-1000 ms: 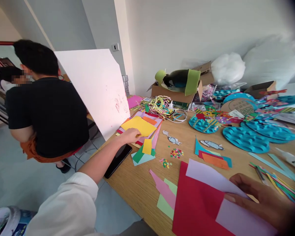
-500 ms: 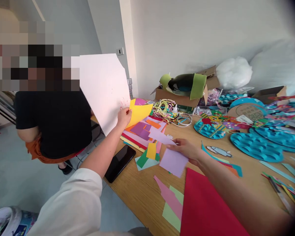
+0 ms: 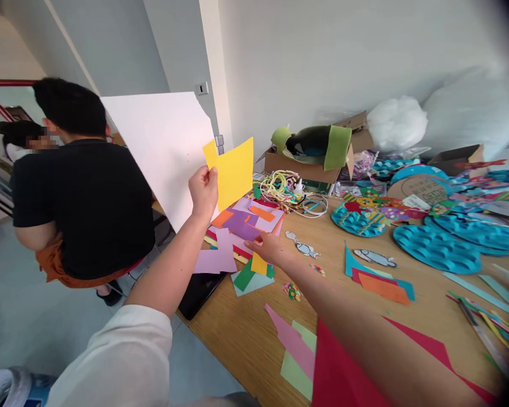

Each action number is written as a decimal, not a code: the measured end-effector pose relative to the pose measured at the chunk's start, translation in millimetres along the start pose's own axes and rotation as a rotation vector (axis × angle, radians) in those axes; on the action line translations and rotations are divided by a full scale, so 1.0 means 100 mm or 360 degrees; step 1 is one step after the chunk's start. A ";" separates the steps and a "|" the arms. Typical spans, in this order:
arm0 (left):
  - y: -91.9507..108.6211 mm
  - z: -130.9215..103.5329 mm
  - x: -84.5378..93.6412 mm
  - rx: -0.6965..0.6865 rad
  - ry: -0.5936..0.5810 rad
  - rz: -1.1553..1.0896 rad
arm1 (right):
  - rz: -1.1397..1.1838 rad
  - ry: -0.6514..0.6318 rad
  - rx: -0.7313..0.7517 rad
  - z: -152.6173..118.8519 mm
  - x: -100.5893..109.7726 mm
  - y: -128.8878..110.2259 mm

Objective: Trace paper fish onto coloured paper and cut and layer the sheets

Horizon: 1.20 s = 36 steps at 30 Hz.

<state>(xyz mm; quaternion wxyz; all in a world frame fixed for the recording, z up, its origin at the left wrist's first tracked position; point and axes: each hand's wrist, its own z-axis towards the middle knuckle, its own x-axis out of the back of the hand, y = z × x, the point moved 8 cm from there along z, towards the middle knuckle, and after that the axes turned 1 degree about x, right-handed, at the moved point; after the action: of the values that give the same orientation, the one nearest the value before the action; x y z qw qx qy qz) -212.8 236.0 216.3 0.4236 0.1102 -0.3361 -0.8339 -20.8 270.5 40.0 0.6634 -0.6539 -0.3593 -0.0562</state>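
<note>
My left hand (image 3: 203, 189) is closed on a large white sheet (image 3: 156, 147) and a yellow piece of paper (image 3: 235, 169), both raised above the table's left end. The yellow paper has a notch cut from its upper edge. My right hand (image 3: 267, 249) is just above the paper scraps, fingers loosely curved and slightly apart, with nothing visible in them. Left of it, a lilac paper (image 3: 220, 254) with a cut-out corner lies partly over a black phone (image 3: 199, 294). Purple scraps (image 3: 240, 223) lie beyond my fingers, and a small yellow strip (image 3: 259, 264) is just below them.
A person in a black shirt (image 3: 85, 209) sits at the left. Red paper (image 3: 339, 367) lies at the near edge. Paper fish (image 3: 375, 258), blue moulded trays (image 3: 436, 249) and a cardboard box (image 3: 299, 167) occupy the table's right and back.
My right hand has moved left and let go of the lilac paper, which now lies over the phone. My left hand has raised the yellow paper, turning it more upright.
</note>
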 end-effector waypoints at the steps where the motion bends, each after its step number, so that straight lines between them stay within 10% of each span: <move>1: 0.09 -0.06 0.00 -0.0022 -0.0027 -0.0039 | 0.0015 0.0033 0.0045 -0.06 0.09 -0.04; 10: 1.57 -1.62 -0.24 -0.1099 -0.0860 -0.0102 | 0.1289 -0.0017 0.0121 -1.18 1.28 -0.09; 14: 1.99 -2.52 -0.28 -0.1601 -0.1134 -0.0047 | 0.1054 0.0234 -0.0109 -1.81 1.42 0.43; 20: 2.26 -3.40 -0.34 -0.1798 -0.1409 -0.0083 | 0.1124 0.0185 -0.0385 -2.58 1.25 1.21; 26: 2.29 -3.78 -0.40 -0.1798 -0.1914 -0.0025 | 0.1108 0.0261 -0.0546 -2.92 1.28 1.71; 36: 1.94 -3.53 -0.38 -0.1422 -0.2088 0.0090 | 0.0871 0.0274 -0.0654 -2.85 1.34 1.86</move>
<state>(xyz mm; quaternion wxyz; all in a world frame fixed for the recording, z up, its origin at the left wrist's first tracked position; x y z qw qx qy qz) 98.8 19.8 74.8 0.1643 -0.5925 -0.1535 -0.7735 294.5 90.2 -7.6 0.5364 -0.8386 -0.0948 -0.0022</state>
